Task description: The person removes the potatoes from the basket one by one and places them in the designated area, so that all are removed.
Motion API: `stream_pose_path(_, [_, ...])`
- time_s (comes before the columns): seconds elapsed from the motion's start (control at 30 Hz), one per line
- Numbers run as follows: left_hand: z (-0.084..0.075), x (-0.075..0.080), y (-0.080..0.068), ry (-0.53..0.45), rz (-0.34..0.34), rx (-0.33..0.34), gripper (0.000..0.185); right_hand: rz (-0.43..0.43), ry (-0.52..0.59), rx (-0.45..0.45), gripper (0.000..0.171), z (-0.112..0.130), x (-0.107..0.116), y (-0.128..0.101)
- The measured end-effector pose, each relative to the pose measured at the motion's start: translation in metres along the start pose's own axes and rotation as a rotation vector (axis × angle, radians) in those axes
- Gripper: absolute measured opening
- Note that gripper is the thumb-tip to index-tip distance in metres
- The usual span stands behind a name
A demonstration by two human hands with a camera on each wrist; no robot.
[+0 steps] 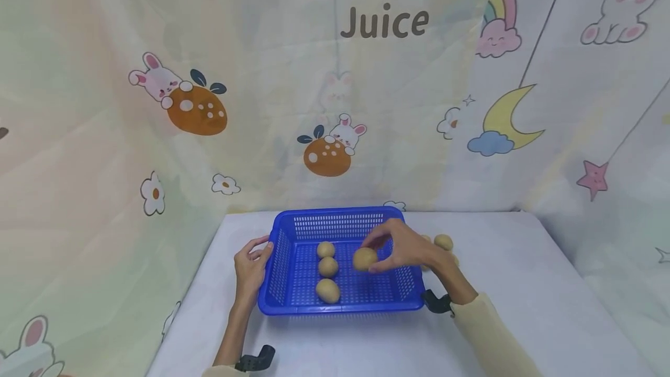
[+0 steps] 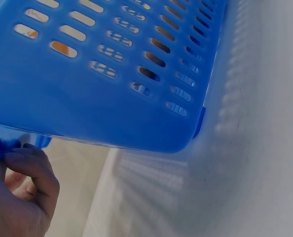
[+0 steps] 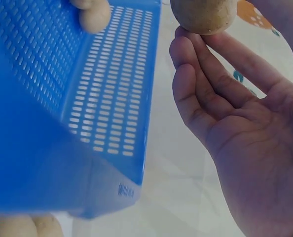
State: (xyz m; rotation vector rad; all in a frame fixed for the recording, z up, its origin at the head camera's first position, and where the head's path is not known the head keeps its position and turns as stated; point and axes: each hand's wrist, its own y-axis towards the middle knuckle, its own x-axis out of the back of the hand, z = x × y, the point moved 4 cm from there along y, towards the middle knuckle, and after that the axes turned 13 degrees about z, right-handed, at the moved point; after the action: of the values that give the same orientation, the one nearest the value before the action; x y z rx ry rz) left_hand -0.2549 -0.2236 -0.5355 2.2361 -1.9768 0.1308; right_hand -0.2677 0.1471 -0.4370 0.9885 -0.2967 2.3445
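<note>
A blue plastic basket (image 1: 342, 309) with slotted walls stands on the white table. My left hand (image 1: 250, 267) grips its left rim, thumb on top; the left wrist view shows the curled fingers (image 2: 35, 170) at the rim and the basket's outer wall (image 2: 77, 106). Above the right half of the basket, my right hand (image 1: 405, 243) pinches a tan potato (image 1: 364, 259) between thumb and fingers. In the right wrist view this potato (image 3: 204, 15) is cut off at the top. Three more potatoes (image 1: 328, 267) lie in a column on the basket floor.
Several potatoes (image 1: 443, 242) lie on the table right of the basket, partly hidden behind my right forearm. A printed cloth (image 1: 272, 103) hangs behind the table (image 1: 502, 284) and at its sides. Each wrist wears a black camera mount (image 1: 255, 359).
</note>
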Motion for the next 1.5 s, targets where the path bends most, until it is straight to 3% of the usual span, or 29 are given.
stream_pose_path(0.17, [0.000,-0.001,-0.002,0.009,0.000,0.007,0.031,-0.071,0.027,-0.046,0.041,-0.002,0.001,-0.016])
stream_pose_path(0.63, [0.000,-0.002,0.001,0.004,0.008,-0.011,0.031,-0.225,0.051,-0.007,0.037,-0.009,0.010,-0.048])
stream_pose_path(1.03, [0.000,-0.003,0.000,0.015,-0.001,-0.006,0.031,-0.268,0.090,-0.007,0.033,-0.020,0.015,-0.073])
stream_pose_path(1.5, [0.001,-0.003,-0.003,0.037,0.004,0.016,0.036,-0.398,0.066,-0.116,0.038,-0.045,0.020,-0.116])
